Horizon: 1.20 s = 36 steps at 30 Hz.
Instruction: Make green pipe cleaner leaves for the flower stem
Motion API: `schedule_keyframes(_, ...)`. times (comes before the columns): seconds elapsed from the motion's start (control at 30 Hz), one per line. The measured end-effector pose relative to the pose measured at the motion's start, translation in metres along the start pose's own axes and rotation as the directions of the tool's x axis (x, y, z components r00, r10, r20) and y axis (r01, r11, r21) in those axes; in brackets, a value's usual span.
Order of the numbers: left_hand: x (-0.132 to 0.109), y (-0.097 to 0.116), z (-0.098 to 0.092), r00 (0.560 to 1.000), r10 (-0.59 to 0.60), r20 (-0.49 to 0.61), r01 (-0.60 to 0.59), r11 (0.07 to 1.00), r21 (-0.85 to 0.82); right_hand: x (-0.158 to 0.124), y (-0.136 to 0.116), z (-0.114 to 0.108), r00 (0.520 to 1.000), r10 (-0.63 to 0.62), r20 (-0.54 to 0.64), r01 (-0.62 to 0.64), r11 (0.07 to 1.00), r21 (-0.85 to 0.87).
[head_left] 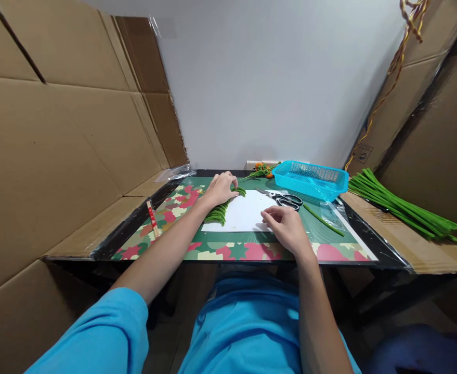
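Note:
My left hand (222,189) rests on a pile of short green pipe-cleaner pieces (217,213) at the left edge of a white sheet of paper (247,212). Its fingers curl down over the green pieces. My right hand (285,223) lies on the lower right part of the sheet, fingers bent loosely with the tips together; what they pinch, if anything, is hidden. Black-handled scissors (286,199) lie just beyond my right hand. One long green pipe cleaner (324,219) lies on the mat to the right.
A turquoise plastic basket (310,179) stands at the back right. An orange and green pipe-cleaner flower (261,170) lies behind the paper. A bundle of long green pipe cleaners (402,208) rests on cardboard at the right. Chopsticks (152,218) lie at the left. Cardboard walls flank the table.

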<state>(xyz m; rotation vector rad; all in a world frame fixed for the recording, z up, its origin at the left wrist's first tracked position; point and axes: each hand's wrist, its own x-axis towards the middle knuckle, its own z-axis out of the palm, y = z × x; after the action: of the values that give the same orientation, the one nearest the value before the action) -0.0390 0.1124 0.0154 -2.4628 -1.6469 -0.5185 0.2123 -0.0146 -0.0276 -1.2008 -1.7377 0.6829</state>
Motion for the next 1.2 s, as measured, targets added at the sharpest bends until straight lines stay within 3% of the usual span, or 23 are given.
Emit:
schedule_keyframes(0.8,-0.003,-0.003,-0.006,1.000,-0.002,0.009,0.001,0.996,0.087,-0.002,-0.005,-0.002,1.000,-0.012,0.014,0.012,1.000,0.025)
schedule_keyframes(1.03,-0.002,0.001,-0.010,0.999,-0.022,-0.027,0.024,0.997,0.068,-0.003,-0.012,-0.010,0.993,-0.048,-0.110,0.064,0.987,0.148)
schedule_keyframes(1.2,0.000,-0.004,-0.017,0.998,-0.026,-0.064,0.027,1.000,0.003,-0.005,-0.002,-0.032,0.975,-0.007,-0.223,0.045,0.985,0.165)
